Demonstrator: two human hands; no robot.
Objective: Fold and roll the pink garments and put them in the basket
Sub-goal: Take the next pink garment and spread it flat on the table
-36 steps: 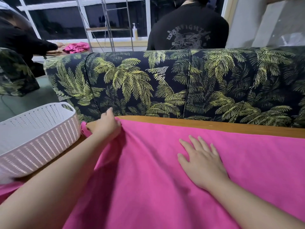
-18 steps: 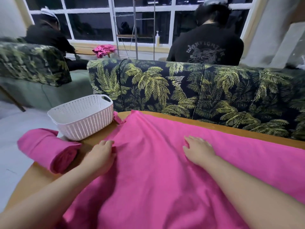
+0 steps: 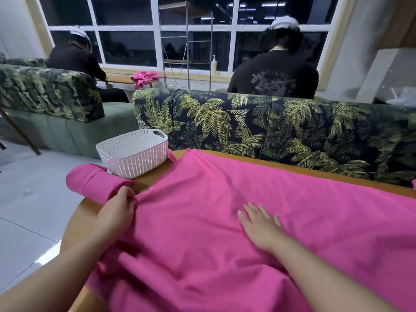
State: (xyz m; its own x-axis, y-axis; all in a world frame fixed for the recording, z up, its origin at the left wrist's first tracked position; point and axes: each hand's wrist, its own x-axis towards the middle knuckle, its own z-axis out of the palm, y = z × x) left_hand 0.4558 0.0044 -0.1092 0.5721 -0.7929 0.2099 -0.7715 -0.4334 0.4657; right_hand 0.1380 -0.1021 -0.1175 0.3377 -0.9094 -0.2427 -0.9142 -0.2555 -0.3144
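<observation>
A large pink garment [image 3: 281, 221] lies spread over the wooden table [image 3: 76, 217]. My left hand [image 3: 117, 212] pinches its left edge with curled fingers, close to the table's left rim. My right hand [image 3: 261, 224] lies flat on the cloth near the middle, fingers straight. A rolled pink garment [image 3: 90, 183] sits at the table's left corner, partly overhanging. The white perforated basket [image 3: 132, 152] stands just behind the roll at the table's far left corner and holds nothing that I can see.
A palm-print sofa back [image 3: 270, 129] runs right behind the table. Two people in black sit beyond it, facing away. Another pink pile [image 3: 144, 78] lies on a far table. Grey tiled floor [image 3: 27, 210] lies to the left.
My left hand has drawn back from the garment's far left corner along its left edge toward me. My right hand slid toward me and flattened. The view pulled back, showing the roll.
</observation>
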